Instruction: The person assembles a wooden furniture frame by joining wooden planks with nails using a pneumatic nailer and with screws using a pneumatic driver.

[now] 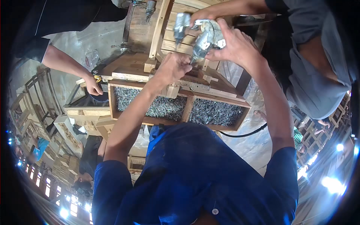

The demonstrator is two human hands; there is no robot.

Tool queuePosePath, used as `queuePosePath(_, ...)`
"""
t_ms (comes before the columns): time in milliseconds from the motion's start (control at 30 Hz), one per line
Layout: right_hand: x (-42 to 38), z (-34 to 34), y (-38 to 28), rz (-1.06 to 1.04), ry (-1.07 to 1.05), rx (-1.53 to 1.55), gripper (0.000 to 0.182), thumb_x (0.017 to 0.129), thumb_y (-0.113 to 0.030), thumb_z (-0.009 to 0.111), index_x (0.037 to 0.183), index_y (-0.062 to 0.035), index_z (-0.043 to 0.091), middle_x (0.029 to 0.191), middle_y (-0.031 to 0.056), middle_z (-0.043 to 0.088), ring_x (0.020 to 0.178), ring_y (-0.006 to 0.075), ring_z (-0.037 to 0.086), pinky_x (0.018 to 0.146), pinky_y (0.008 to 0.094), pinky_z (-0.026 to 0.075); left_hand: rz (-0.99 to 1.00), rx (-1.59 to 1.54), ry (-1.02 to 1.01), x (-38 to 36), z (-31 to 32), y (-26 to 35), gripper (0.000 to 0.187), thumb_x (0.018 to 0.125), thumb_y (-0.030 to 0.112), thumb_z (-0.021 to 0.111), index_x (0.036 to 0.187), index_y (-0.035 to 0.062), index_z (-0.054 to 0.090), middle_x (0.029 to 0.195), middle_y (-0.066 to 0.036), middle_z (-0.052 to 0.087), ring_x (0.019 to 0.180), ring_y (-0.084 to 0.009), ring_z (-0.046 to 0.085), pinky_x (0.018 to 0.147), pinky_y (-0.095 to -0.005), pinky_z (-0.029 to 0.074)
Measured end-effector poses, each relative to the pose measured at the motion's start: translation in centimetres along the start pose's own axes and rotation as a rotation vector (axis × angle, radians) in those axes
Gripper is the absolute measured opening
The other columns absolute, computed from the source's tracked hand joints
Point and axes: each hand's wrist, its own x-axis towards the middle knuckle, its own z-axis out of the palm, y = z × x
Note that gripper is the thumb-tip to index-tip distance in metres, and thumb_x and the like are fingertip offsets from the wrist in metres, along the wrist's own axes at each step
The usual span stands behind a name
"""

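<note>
My right hand (236, 43) is wrapped round a worn metallic power tool (207, 39), its nose pointing down toward my left hand. My left hand (174, 68) has its fingers pressed together at the tool's tip, over the edge of a wooden frame (157, 32); whatever they pinch is too small to make out. Below both hands, a wooden box (186, 108) with two compartments holds many metal screws (215, 112). Beside my tool, a co-worker's hand (202, 15) holds another power tool (181, 26), blurred by motion.
At the left, another person's hand (93, 85) rests near the workbench edge. A tool (150, 9) lies at the top. A black hose (245, 134) curves at the right of the box. More people and stacked wooden pieces (63, 161) stand farther off.
</note>
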Motion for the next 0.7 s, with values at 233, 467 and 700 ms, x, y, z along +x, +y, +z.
queuePosePath(233, 7.9, 3.6, 2.7, 0.009, -0.081, -0.143, 0.08, 0.075, -0.027, 0.079, 0.138, -0.0091, 0.034, 0.109, 0.0265, 0.067, 0.107, 0.0442, 0.064, 0.094, 0.05, 0.051, -0.001, -0.173, -0.051, 9.6, 4.4, -8.3, 0.015, 0.077, 0.009, 0.076, 0.084, -0.0031, 0.069, 0.073, -0.01, 0.069, 0.065, -0.0135, 0.062, 0.061, -0.0298, 0.048)
queuePosePath(467, 13.6, 9.6, 5.7, 0.069, -0.226, -0.157, 0.078, 0.072, -0.022, 0.082, 0.135, -0.0099, 0.037, 0.113, 0.0237, 0.067, 0.112, 0.0409, 0.063, 0.097, 0.0491, 0.05, -0.155, 0.038, -0.131, 15.8, 9.3, -14.6, 0.02, 0.069, 0.015, 0.075, 0.081, 0.0005, 0.068, 0.078, -0.013, 0.071, 0.073, -0.0236, 0.069, 0.067, -0.035, 0.054)
queuePosePath(700, 15.2, 12.6, 7.0, -0.02, -0.234, -0.173, 0.082, 0.071, -0.021, 0.082, 0.139, -0.0105, 0.038, 0.114, 0.0215, 0.067, 0.112, 0.0404, 0.063, 0.099, 0.048, 0.05, -0.294, 0.147, -0.269, 15.9, 9.6, -14.5, 0.026, 0.064, 0.02, 0.078, 0.079, 0.0013, 0.068, 0.089, -0.016, 0.072, 0.086, -0.031, 0.07, 0.076, -0.0403, 0.055)
